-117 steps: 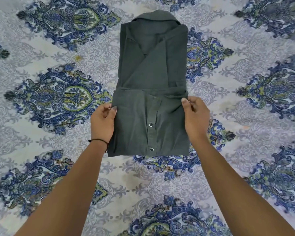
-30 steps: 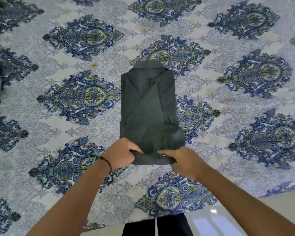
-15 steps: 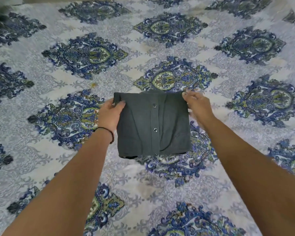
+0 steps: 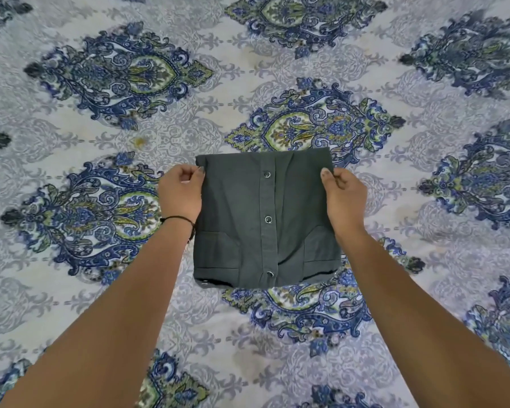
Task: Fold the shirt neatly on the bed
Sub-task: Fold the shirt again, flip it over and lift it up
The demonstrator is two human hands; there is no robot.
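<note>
While hands [image 4: 179,193] [image 4: 345,198] seemingly pinch shirt [image 4: 233,207] edges, bedspread [image 4: 212,334] surrounds.

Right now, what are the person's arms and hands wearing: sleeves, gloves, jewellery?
The left forearm and right forearm are bare, no sleeves in view. No gloves, no rings visible on the left hand or right hand. One thin black cord bracelet circles the left wrist.

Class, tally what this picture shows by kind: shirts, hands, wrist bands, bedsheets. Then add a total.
shirt: 1
hands: 2, the left hand and the right hand
wrist band: 1
bedsheet: 1
Total: 5
</note>
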